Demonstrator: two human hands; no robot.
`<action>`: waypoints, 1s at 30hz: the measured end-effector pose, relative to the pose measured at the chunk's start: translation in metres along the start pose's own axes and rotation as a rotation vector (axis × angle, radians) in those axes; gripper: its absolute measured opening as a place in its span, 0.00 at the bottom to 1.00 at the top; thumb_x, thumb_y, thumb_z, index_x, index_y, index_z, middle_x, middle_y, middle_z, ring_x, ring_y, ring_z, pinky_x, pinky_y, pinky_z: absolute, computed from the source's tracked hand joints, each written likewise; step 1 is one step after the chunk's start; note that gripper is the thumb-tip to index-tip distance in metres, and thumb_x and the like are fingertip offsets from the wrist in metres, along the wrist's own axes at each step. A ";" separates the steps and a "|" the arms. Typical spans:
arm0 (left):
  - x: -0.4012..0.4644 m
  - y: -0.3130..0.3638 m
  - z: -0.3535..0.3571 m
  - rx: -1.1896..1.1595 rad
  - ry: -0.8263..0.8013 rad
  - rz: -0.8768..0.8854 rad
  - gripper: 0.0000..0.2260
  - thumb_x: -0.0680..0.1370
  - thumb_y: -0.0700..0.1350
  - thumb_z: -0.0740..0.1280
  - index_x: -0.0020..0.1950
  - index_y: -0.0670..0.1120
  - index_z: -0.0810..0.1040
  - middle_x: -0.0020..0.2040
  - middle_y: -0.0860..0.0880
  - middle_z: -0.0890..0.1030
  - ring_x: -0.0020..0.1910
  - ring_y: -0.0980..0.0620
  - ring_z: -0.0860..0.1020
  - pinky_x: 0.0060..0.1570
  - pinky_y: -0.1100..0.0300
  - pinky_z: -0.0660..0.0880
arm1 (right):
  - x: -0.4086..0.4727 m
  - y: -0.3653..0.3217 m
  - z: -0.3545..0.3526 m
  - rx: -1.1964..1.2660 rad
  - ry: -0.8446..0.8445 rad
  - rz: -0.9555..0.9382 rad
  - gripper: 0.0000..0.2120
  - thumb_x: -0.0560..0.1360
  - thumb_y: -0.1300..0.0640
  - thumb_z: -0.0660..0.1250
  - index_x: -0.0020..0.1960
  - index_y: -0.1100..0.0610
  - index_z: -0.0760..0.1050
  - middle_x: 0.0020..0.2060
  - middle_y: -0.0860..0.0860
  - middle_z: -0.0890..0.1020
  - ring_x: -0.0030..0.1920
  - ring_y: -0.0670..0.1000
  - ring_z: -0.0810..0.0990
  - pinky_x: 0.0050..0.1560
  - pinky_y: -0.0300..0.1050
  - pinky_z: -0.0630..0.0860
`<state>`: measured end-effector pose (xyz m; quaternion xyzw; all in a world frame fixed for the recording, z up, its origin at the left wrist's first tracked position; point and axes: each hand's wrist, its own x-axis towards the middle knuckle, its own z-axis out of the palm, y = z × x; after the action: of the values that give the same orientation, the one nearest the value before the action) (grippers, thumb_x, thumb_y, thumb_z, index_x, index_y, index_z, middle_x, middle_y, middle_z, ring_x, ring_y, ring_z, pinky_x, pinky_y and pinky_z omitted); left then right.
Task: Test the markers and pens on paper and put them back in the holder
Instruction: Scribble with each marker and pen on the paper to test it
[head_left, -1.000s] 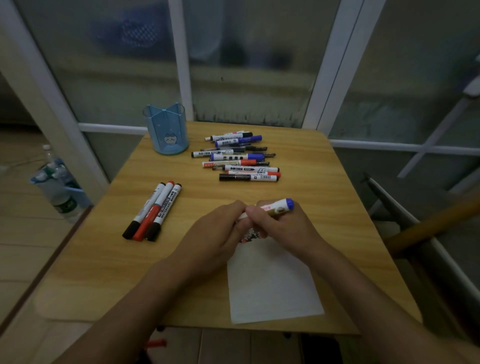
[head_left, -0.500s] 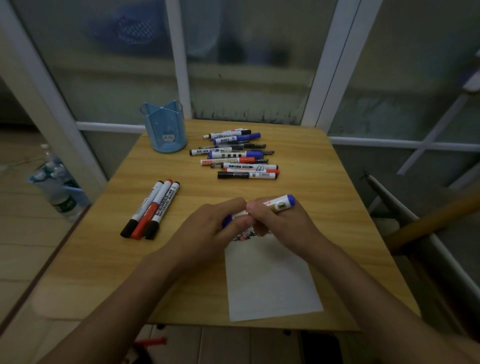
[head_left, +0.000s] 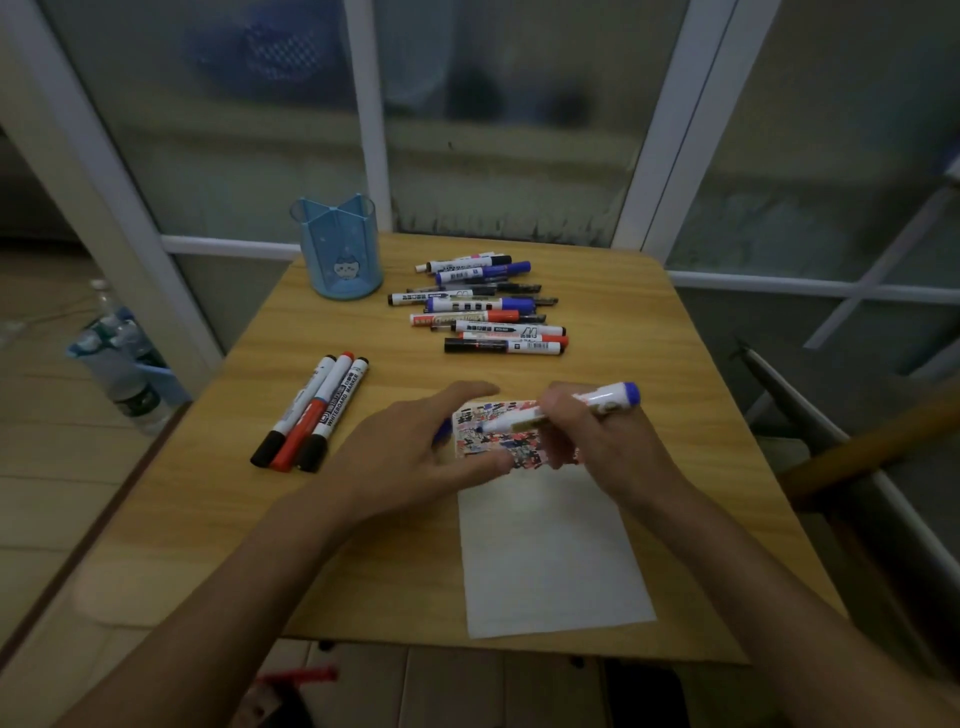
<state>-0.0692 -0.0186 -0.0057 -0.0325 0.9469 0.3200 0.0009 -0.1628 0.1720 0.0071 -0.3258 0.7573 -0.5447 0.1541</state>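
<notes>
Right hand (head_left: 597, 447) grips the uncapped marker (head_left: 561, 413); left hand (head_left: 415, 447) pinches its cap, steadying the paper (head_left: 545, 545). Stroke lightly on blank space.

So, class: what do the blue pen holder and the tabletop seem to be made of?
Pen holder: probably plastic, see-through blue with a smooth finish; the inner dividers show through its wall. Tabletop: wood or wood-look laminate, light brown with a matt finish; grain lines run across it, but the picture cannot settle which.

On the table (head_left: 649, 312), holder (head_left: 338, 249) back-left, pile of markers (head_left: 483, 312) right of it, paper (head_left: 550, 545) nearest
</notes>
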 end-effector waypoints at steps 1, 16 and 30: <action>-0.001 -0.004 -0.003 0.073 -0.014 -0.029 0.38 0.66 0.78 0.59 0.73 0.67 0.56 0.65 0.56 0.74 0.56 0.59 0.73 0.54 0.57 0.76 | -0.001 0.001 -0.003 0.037 0.017 0.018 0.19 0.76 0.40 0.58 0.37 0.51 0.79 0.32 0.56 0.81 0.33 0.48 0.78 0.36 0.41 0.74; -0.003 -0.011 0.002 0.486 -0.162 -0.116 0.42 0.65 0.79 0.57 0.76 0.68 0.51 0.63 0.52 0.67 0.54 0.57 0.65 0.52 0.59 0.70 | -0.020 0.028 0.001 0.065 0.050 0.169 0.05 0.75 0.60 0.73 0.50 0.54 0.82 0.40 0.54 0.86 0.40 0.52 0.86 0.38 0.46 0.82; 0.001 -0.012 0.003 0.470 -0.151 -0.113 0.42 0.64 0.79 0.59 0.75 0.67 0.53 0.62 0.52 0.68 0.56 0.55 0.67 0.54 0.58 0.70 | -0.022 0.041 0.005 -0.017 0.176 0.122 0.04 0.74 0.60 0.74 0.44 0.51 0.83 0.34 0.52 0.85 0.36 0.51 0.84 0.41 0.49 0.83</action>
<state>-0.0693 -0.0266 -0.0150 -0.0602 0.9892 0.0918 0.0968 -0.1571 0.1907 -0.0355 -0.2312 0.7908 -0.5545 0.1172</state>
